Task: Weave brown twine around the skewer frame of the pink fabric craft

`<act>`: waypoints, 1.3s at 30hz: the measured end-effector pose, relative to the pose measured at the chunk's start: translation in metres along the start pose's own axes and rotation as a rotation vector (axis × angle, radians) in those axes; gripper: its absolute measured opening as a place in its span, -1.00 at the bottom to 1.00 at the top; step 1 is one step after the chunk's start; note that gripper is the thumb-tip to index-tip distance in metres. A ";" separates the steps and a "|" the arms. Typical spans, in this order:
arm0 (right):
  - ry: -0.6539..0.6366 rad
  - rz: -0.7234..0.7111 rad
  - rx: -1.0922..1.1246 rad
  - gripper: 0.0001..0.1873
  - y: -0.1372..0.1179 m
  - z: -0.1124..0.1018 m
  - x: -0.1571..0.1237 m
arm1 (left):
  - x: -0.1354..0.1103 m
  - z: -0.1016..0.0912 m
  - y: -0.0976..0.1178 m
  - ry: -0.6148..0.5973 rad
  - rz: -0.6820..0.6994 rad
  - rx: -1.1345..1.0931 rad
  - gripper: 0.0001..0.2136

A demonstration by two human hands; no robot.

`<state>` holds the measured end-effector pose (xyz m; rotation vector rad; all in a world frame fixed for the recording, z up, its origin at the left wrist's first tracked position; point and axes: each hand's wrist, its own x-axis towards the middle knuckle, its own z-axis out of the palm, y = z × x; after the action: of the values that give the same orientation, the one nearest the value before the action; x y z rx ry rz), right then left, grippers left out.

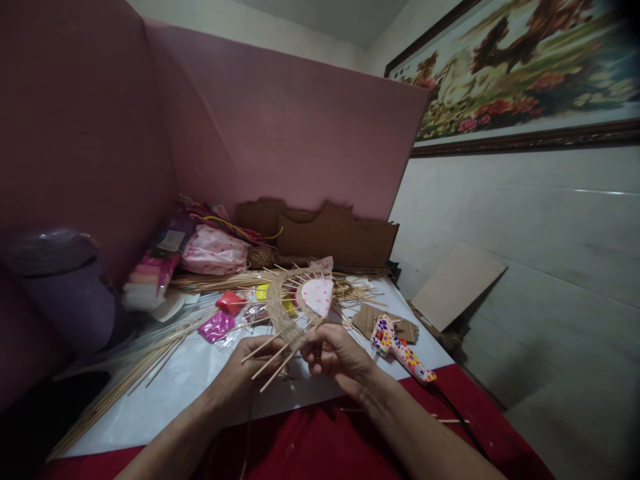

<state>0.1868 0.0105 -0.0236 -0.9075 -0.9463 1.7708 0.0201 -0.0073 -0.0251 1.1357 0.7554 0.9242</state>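
Note:
Above the near part of the table I hold up a half-ring of jute twine woven over thin wooden sticks, the woven stick piece (281, 310). Its sticks fan outward, and several point toward me. A pink-dotted white fabric half-circle (317, 297) fills its inner curve. My left hand (253, 367) is closed round the lower left of the piece, its fingers partly hidden behind the sticks. My right hand (335, 353) pinches the lower end of the weave with curled fingers. A thin strand hangs below my left hand.
A flower-patterned glue gun (400, 347) lies on cardboard (367, 321) at the right, its cord trailing nearer. Loose sticks (135, 367) lie left. Red packet (231, 302), magenta packet (217, 327), dotted fabric bundle (215, 249) and brown cardboard (335, 233) sit farther back. A purple bin (67, 293) stands left.

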 end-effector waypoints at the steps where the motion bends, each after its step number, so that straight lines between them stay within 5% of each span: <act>1: -0.004 0.001 0.007 -0.93 0.000 0.000 0.000 | 0.000 0.000 0.000 -0.002 -0.004 0.002 -0.80; 39: 0.014 0.010 0.119 -0.93 0.007 -0.001 0.004 | -0.003 0.004 0.005 0.021 0.015 0.002 -0.79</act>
<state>0.1839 0.0122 -0.0308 -0.8490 -0.8199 1.8067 0.0209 -0.0111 -0.0191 1.1364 0.7659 0.9495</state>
